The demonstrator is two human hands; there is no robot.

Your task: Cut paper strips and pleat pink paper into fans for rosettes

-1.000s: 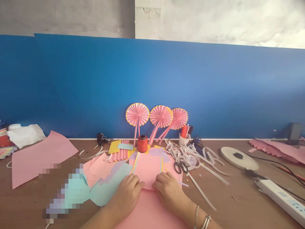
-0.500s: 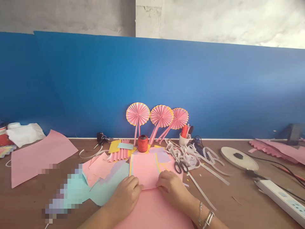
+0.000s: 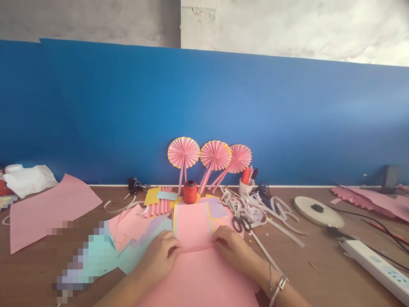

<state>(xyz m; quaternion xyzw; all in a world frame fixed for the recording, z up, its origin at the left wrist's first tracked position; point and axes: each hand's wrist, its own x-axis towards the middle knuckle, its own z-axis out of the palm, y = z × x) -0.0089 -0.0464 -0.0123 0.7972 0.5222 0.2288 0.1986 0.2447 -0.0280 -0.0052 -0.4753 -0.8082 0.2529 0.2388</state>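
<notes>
A small pink paper sheet with yellow and blue edges (image 3: 192,224) lies in front of me on a larger pink sheet (image 3: 204,277). Its near edge is turned up into a narrow fold (image 3: 195,248). My left hand (image 3: 159,256) pinches the left end of that fold with curled fingers. At the right end my right hand (image 3: 234,251), with bracelets at the wrist, pinches the fold too. Three finished pink paper fans (image 3: 209,157) lean against the blue board behind.
A red thread spool (image 3: 190,192), black-handled scissors (image 3: 241,222), curled white paper strips (image 3: 255,209), a cup of pens (image 3: 246,182) and a pleated pink piece (image 3: 156,208) lie beyond. Turquoise paper (image 3: 128,251) lies left; a white disc (image 3: 318,211) and power strip (image 3: 373,262) lie right.
The small sheet turned from slanted to square with me. Both hands moved apart from its middle to the two ends, and its near edge now stands folded up as a narrow strip.
</notes>
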